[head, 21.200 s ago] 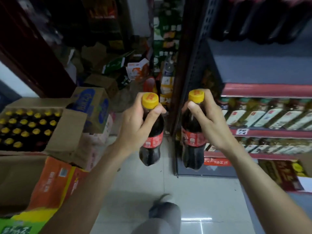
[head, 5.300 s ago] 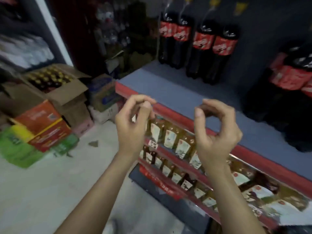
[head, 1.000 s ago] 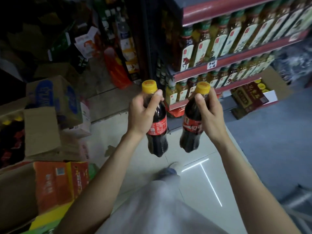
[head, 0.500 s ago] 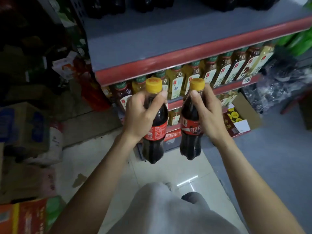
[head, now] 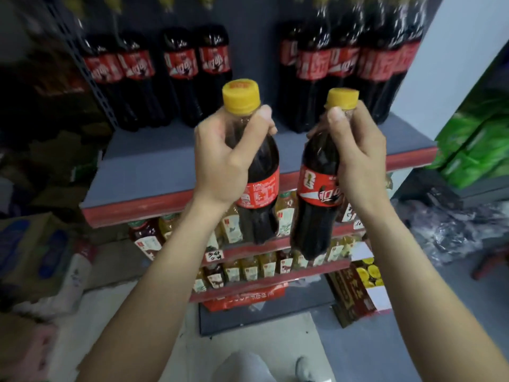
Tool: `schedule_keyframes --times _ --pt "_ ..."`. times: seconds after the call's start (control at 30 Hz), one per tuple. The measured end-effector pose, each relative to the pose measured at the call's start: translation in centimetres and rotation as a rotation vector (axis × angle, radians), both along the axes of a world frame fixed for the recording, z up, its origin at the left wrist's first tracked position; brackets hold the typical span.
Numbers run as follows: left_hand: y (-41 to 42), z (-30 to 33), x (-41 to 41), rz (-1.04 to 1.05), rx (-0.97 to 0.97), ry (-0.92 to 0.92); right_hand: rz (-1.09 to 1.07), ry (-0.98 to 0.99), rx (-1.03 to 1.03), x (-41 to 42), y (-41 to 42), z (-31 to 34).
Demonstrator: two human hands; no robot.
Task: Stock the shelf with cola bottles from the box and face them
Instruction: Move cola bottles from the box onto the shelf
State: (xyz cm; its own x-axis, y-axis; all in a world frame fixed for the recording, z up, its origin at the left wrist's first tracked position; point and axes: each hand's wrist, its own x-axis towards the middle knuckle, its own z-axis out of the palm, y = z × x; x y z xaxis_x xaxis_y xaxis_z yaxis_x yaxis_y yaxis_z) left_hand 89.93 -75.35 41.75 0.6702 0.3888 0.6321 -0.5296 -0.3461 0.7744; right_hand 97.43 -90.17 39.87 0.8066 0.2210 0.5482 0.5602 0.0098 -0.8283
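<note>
My left hand [head: 220,158] grips the neck of a small cola bottle [head: 259,194] with a yellow cap and red label. My right hand [head: 358,155] grips a second small cola bottle [head: 316,205] the same way. Both bottles hang upright in the air in front of the grey shelf [head: 154,166] with its red front edge. At the back of that shelf stand two groups of large cola bottles, one on the left [head: 157,75] and one on the right [head: 344,73], with a gap between them.
Lower shelves hold rows of tea bottles [head: 242,268]. Cardboard boxes [head: 30,249] lie on the floor at the left. Green packs [head: 479,150] are stacked at the right. A carton [head: 358,288] leans by the shelf's base. My leg and shoe [head: 303,370] show at the bottom.
My view has risen from the floor and lower shelves to the grey shelf with the large bottles. Both hands have kept hold of their bottles and lifted them toward the shelf.
</note>
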Motion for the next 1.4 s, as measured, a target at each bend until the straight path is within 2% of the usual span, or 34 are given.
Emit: schedule_keyframes --times 0.23,0.43,0.6,0.87,1.03,1.2,1.4 --pt "-5.5 4.2 7.2 0.163 0.063 -0.194 -0.024 -0.214 0.123 7.2 -3.9 6.0" --pt "-8.0 6.3 13.5 0.287 0.025 -0.188 -0.115 -0.276 0.170 13.1 -6.3 7.9" --pt "-9.6 5.6 18.3 0.408 0.022 -0.103 -0.227 -0.224 0.121 17.9 -8.1 7.1" --pt "-10.2 4.2 23.1 0.593 0.109 0.139 -0.353 -0.178 -0.056 23.4 -8.9 6.0" --pt "-10.6 4.3 25.1 0.633 0.021 0.164 -0.396 -0.146 -0.098 25.1 -8.3 5.6" --pt "-11.4 4.1 26.3 0.621 0.037 0.173 -0.365 -0.140 -0.039 26.4 -8.2 5.1" --pt "-11.4 3.8 26.5 0.603 0.004 0.154 -0.173 -0.121 -0.076 26.2 -9.7 3.3"
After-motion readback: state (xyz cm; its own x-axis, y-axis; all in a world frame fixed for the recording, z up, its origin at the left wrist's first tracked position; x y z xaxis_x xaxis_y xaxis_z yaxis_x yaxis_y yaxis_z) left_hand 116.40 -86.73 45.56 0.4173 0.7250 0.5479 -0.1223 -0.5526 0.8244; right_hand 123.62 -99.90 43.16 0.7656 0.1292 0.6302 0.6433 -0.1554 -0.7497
